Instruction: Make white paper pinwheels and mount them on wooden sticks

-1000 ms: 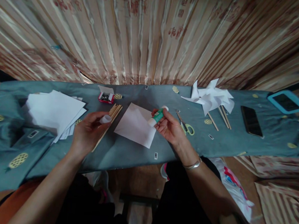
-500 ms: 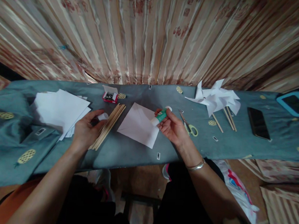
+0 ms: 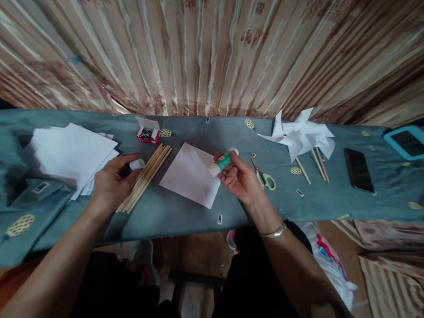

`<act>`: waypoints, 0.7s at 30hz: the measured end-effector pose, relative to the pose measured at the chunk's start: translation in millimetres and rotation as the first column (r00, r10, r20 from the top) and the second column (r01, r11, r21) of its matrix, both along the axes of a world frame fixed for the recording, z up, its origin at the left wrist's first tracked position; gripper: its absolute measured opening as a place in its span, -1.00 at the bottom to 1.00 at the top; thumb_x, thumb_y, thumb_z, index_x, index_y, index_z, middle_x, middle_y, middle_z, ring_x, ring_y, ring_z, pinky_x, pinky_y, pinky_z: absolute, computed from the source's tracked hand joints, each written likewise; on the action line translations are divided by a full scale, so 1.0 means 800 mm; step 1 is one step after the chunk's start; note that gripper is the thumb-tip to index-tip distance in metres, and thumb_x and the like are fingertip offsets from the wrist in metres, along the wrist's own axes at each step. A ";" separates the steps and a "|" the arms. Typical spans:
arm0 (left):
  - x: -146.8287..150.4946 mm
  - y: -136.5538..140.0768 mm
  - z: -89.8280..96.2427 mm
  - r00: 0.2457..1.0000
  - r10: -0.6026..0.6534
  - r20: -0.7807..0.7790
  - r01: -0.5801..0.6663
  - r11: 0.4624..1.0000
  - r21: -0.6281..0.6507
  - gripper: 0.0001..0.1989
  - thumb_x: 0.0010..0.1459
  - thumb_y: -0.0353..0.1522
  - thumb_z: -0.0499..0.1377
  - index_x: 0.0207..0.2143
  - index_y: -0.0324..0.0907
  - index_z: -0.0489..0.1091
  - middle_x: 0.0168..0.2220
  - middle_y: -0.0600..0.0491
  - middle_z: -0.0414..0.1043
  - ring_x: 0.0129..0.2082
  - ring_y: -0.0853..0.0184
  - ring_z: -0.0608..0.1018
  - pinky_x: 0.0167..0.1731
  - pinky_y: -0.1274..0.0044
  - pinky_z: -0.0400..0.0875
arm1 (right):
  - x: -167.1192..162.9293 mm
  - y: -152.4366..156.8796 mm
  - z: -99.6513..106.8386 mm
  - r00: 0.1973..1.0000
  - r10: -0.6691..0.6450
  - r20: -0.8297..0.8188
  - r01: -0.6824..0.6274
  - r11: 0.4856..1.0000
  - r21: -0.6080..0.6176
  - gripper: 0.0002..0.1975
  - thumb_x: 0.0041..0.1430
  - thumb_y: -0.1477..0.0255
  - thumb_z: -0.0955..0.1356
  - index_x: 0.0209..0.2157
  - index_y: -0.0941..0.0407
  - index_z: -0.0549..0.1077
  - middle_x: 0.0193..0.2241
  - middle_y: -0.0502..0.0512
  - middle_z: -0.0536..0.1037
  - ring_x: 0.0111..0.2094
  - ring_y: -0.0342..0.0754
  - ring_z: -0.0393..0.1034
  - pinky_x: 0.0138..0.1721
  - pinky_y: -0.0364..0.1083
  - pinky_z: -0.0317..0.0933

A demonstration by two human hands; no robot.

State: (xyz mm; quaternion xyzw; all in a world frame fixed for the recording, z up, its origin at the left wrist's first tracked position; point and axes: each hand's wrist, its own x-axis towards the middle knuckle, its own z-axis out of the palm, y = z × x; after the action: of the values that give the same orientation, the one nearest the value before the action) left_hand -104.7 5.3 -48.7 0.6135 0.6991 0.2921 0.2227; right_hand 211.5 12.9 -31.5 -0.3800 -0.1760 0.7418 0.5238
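Between the thumb and fingers of my left hand (image 3: pixel 112 183) is a small white cap (image 3: pixel 137 164), held just left of the wooden sticks (image 3: pixel 146 178). My right hand (image 3: pixel 240 178) grips a green and white glue stick (image 3: pixel 222 163), tilted, over the right side of a square white paper (image 3: pixel 191 174). Crease lines show on the paper, which lies flat on the cloth. To the right of that hand, scissors (image 3: pixel 268 180) with pale green handles rest on the table.
A stack of white paper (image 3: pixel 73 153) lies at the left, with a small red box of pins (image 3: pixel 148 133) behind the sticks. White paper pinwheels (image 3: pixel 304 134) on sticks, a black phone (image 3: pixel 359 169) and a blue-framed tablet (image 3: pixel 411 142) occupy the right. A curtain (image 3: pixel 206 50) hangs behind the table.
The view has shifted slightly, so everything sits a little further left. Both hands keep their holds on the cap and the glue stick, with hardly any movement over the table.
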 end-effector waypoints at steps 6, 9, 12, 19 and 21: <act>-0.002 -0.001 -0.002 0.996 -0.025 -0.081 0.027 0.999 0.026 -0.58 0.19 -0.31 0.22 0.09 -0.24 0.45 0.00 -0.02 0.52 -0.06 0.26 0.55 0.06 0.44 0.39 | 0.000 0.000 0.000 0.996 0.044 -0.079 -0.043 0.999 0.009 -0.89 0.17 0.32 0.46 -0.36 0.07 0.56 -0.36 -0.03 0.67 -0.34 -0.18 0.57 -0.32 -0.23 0.43; -0.002 -0.001 -0.002 0.997 -0.026 -0.077 0.027 1.000 0.012 -0.56 0.19 -0.32 0.21 0.11 -0.27 0.43 0.02 -0.06 0.51 -0.07 0.26 0.55 0.06 0.42 0.40 | 0.000 0.000 -0.001 0.994 0.034 -0.106 -0.035 0.999 -0.008 -0.90 0.18 0.34 0.45 -0.36 0.07 0.56 -0.36 -0.03 0.68 -0.35 -0.18 0.57 -0.32 -0.23 0.44; -0.001 -0.001 0.000 0.998 -0.016 -0.066 0.016 1.000 0.000 -0.54 0.20 -0.32 0.20 0.13 -0.29 0.41 0.01 -0.08 0.51 -0.09 0.26 0.55 0.06 0.40 0.41 | -0.002 0.000 -0.001 0.993 0.021 -0.112 -0.023 1.000 -0.018 -0.92 0.19 0.36 0.44 -0.38 0.06 0.55 -0.35 -0.04 0.68 -0.35 -0.18 0.57 -0.31 -0.22 0.45; 0.001 0.004 0.011 0.993 -0.030 -0.111 0.030 1.000 -0.007 -0.60 0.25 -0.29 0.15 0.09 -0.29 0.44 -0.11 -0.03 0.52 -0.18 0.32 0.54 0.01 0.42 0.43 | -0.003 0.001 0.000 0.996 0.028 -0.085 -0.031 0.999 -0.034 -0.88 0.20 0.33 0.45 -0.35 0.09 0.55 -0.37 -0.01 0.67 -0.32 -0.17 0.57 -0.28 -0.22 0.43; 0.001 0.003 0.015 0.991 -0.039 -0.131 0.044 0.998 0.037 -0.58 0.25 -0.30 0.15 0.10 -0.32 0.42 -0.07 -0.07 0.51 -0.16 0.29 0.53 0.00 0.40 0.44 | -0.003 0.001 -0.002 0.996 0.037 -0.085 -0.040 0.999 -0.037 -0.86 0.22 0.32 0.43 -0.33 0.11 0.56 -0.37 0.01 0.67 -0.32 -0.17 0.57 -0.27 -0.22 0.42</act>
State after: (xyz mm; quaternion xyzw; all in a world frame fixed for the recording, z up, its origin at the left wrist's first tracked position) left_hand -103.6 7.5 -36.7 0.6500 0.6932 0.2605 0.1706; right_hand 208.9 13.9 -32.9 -0.3548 -0.1466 0.7705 0.5089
